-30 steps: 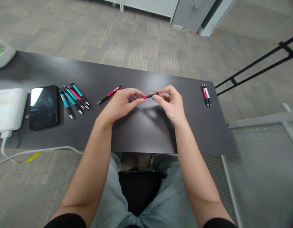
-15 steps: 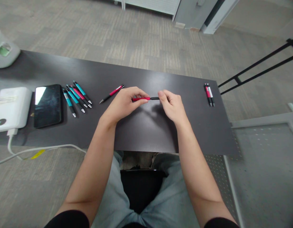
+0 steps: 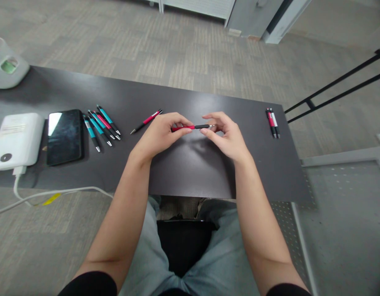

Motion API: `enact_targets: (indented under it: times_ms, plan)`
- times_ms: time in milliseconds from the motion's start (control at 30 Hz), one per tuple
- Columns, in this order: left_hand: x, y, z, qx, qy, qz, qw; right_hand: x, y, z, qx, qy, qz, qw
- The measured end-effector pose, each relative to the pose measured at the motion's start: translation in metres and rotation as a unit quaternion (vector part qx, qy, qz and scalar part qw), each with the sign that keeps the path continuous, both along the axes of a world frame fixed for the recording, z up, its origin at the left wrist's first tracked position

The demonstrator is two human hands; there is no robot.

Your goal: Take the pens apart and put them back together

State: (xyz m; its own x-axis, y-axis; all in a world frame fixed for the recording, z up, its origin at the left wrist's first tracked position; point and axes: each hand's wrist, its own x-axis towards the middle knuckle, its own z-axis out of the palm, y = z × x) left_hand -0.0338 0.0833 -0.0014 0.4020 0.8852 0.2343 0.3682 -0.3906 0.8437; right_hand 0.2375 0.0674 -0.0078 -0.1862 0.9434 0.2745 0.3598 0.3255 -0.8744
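My left hand (image 3: 167, 131) pinches a red ballpoint pen (image 3: 201, 127) by its red barrel, above the table. The pen lies level, its black grip and silver tip pointing right. Around the tip, my right hand (image 3: 225, 133) has thumb and fingers spread apart; whether a finger touches the pen I cannot tell. Another red pen (image 3: 147, 121) rests on the table just left of my left hand. Farther left lies a group of several pens, mostly teal (image 3: 99, 127) with a red one (image 3: 104, 121) among them.
On the dark table (image 3: 190, 176), a red pen (image 3: 270, 122) and a white pen (image 3: 274, 122) lie side by side near the right end. A black phone (image 3: 65, 137) and a white power bank (image 3: 19, 139) with a cable (image 3: 69, 190) are at left. A pale container (image 3: 8, 65) stands at the far-left corner.
My right hand's fingers have parted from the pen's black end and shifted slightly right, baring the silver tip. My left hand keeps its pinch on the barrel.
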Motion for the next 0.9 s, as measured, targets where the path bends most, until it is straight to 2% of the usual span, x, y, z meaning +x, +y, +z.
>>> enact_targets:
  times_ms: [200,367,500,667,833,900]
  plan:
    - [0.0008,-0.0002,0.0013,-0.001,0.005,-0.003,1.000,-0.0011,-0.0018,0.0016,-0.025,-0.072,-0.024,0.997]
    - [0.0002,-0.0005,0.0016,0.003,-0.001,-0.004,1.000,0.0011,-0.0001,-0.0006,0.005,-0.005,0.009,1.000]
    - [0.0016,-0.0012,0.0013,-0.002,0.009,0.001,1.000,0.0000,-0.0012,0.0005,-0.022,-0.063,-0.012,0.998]
    - [0.0017,-0.0012,0.0023,-0.004,0.013,0.007,1.000,-0.0014,-0.0002,0.0010,-0.003,-0.011,0.005,1.000]
    - [0.0007,-0.0012,0.0015,-0.006,0.012,-0.004,1.000,-0.0021,-0.0003,-0.0007,-0.010,-0.067,-0.020,0.998]
    - [0.0004,-0.0011,0.0006,-0.003,0.005,-0.002,1.000,-0.0020,-0.0002,-0.0020,0.000,-0.058,-0.018,0.998]
